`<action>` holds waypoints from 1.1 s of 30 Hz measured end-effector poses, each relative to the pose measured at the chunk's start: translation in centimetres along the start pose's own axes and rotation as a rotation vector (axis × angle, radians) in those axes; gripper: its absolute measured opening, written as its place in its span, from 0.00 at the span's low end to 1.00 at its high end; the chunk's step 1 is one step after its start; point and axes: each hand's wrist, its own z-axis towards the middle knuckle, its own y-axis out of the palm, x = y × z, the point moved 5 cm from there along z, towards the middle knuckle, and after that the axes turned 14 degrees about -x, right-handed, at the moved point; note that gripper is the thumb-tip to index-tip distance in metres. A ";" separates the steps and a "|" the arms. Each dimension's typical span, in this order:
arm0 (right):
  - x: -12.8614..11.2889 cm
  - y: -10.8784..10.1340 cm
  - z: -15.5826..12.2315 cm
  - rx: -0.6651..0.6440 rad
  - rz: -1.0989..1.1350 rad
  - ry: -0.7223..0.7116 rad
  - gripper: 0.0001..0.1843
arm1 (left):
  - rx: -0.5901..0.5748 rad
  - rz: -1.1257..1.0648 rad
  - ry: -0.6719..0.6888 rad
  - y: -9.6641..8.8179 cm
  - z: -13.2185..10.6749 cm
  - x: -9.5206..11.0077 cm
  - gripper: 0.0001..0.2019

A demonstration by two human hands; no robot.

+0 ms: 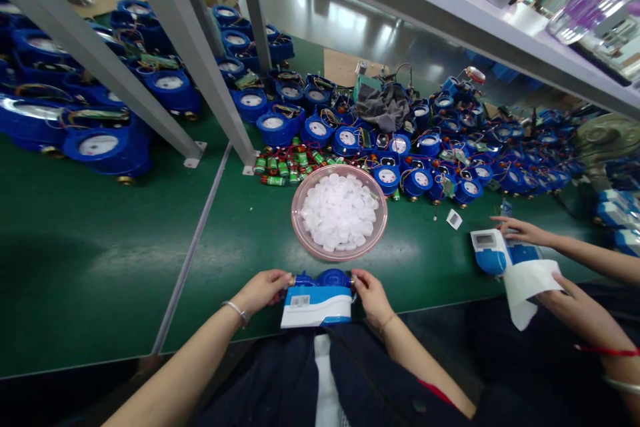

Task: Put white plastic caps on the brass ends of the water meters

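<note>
One blue-and-white meter [317, 307] is held at the tabletop's [250, 240] near edge, fingers of left hand [265, 289] and right hand [373, 297] grasping opposite ends

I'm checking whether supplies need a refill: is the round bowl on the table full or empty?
Full, or close to it: white pieces are heaped across the bowl, hiding its bottom.

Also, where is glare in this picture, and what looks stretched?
Head view: bright glare on the floor, softer sheen on the green table; head view, upper right: the clear container looks stretched; head view, lower middle: the blue-and-white device looks less distorted.
</note>
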 end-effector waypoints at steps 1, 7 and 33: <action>0.1 0.1 0.2 -0.006 0.015 -0.004 0.20 | -0.004 0.012 -0.024 0.0 0.2 0.0 0.25; -0.7 -0.4 0.0 -0.063 0.039 -0.031 0.17 | -0.040 0.070 -0.203 -0.5 1.6 -0.5 0.28; 0.0 -0.4 0.5 -0.094 -0.146 0.035 0.24 | 0.082 -0.242 0.165 0.9 -2.2 0.4 0.32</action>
